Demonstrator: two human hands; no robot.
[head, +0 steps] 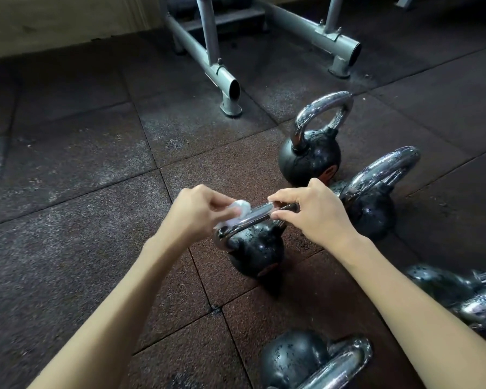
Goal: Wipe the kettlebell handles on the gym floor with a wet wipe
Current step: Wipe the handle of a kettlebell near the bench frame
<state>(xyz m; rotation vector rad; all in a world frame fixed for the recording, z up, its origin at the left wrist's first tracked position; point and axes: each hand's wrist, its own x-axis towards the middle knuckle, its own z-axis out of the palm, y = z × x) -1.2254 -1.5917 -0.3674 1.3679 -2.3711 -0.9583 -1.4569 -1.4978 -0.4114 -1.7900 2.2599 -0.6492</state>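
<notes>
Middle kettlebell [254, 248]: black ball standing upright on the floor [82, 220] of dark rubber tiles. Every place below is given from it.
Handle [260, 213]: chrome loop on top of the middle kettlebell. Its top bar shows bare between the two hands.
Wet wipe [241, 206]: white and bunched, pressed on the left part of the handle's top bar.
Left hand [197, 211]: over the middle kettlebell's left shoulder, fingers curled and pinching the wet wipe against the handle.
Right hand [312, 211]: over the middle kettlebell's right side, thumb and fingers closed in a pinch round the handle's right end.
Far kettlebell [310, 157]: upright, beyond the middle kettlebell and to its right, apart from it.
Right kettlebell [373, 211]: upright, just right of the middle kettlebell, partly behind the right hand.
Near kettlebell [293, 357]: lying on its side, nearer the person than the middle kettlebell.
Edge kettlebells [460, 296]: lying to the right of the middle kettlebell and nearer the person; blurred, so the number is hard to tell.
Rack frame [216, 71]: grey steel tubes, well beyond the middle kettlebell.
</notes>
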